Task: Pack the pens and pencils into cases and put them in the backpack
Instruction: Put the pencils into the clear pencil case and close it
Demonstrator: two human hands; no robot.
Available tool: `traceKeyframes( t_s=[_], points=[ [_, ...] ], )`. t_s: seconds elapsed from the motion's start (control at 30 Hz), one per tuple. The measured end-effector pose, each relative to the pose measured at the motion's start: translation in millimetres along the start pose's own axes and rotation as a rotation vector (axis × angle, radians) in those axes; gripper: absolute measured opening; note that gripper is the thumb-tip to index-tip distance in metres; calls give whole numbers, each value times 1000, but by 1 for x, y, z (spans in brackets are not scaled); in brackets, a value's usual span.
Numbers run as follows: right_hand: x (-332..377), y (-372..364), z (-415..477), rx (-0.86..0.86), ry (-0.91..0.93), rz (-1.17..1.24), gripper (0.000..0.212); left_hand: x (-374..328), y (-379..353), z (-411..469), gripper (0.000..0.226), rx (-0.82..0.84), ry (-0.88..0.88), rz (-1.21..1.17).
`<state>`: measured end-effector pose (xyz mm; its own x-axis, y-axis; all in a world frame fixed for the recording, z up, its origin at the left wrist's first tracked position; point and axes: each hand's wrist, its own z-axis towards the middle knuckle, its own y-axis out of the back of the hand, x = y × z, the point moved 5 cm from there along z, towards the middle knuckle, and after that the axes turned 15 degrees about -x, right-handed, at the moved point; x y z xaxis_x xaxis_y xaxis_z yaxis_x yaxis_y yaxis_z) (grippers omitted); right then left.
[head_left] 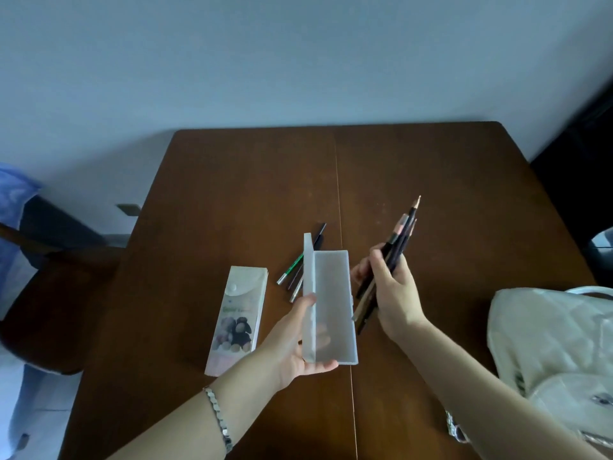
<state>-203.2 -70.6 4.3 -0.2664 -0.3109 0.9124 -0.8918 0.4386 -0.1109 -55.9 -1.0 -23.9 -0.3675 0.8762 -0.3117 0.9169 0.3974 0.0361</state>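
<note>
Left hand [292,343]: wrapped under the frosted case [335,293], thumb at its near end and a fingertip against the raised lid. The case is carried clear of the desk [232,180], over its middle and nearer the near edge.
Case: lid swung up on the left and the tray turned mouth-up toward the other hand, so a clear way in is offered.
Right hand [394,293]: closed round a bundle of pencils [401,237], tips pointed away and blunt ends hanging just beside the tray's right wall. Being lined up for loading, it is judged.
Loose pens [295,273]: left on the desk behind the lid, not yet gathered.
Printed case [237,313]: flat and snapped shut, left of the centre seam, toward the near edge.
Backpack [547,336]: slumped at the right edge by the near corner, within reach for later.
Risk: a pencil may be caught on the tray wall if the bundle is dropped unevenly.
</note>
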Motion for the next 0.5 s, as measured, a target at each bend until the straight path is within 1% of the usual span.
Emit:
traceKeyframes(
  t_s=[0.1, 0.2, 0.3, 0.4, 0.5],
  points=[
    [-8, -6, -19, 36, 107, -129, 9, 4, -8, -11, 36, 54, -71, 84],
    [-16, -4, -28, 43, 163, -244, 12, 1, -13, -21, 23, 98, -137, 142],
    [-13, -1, -30, 58, 168, -245, 12, 0, -14, -28, 20, 100, -153, 147],
    [-11, -2, -33, 97, 143, -279, 10, 0, -13, -32, 22, 73, -111, 92],
    [-15, -2, -31, 96, 196, -548, 11, 0, -14, -36, 24, 24, -97, 72]
  ],
)
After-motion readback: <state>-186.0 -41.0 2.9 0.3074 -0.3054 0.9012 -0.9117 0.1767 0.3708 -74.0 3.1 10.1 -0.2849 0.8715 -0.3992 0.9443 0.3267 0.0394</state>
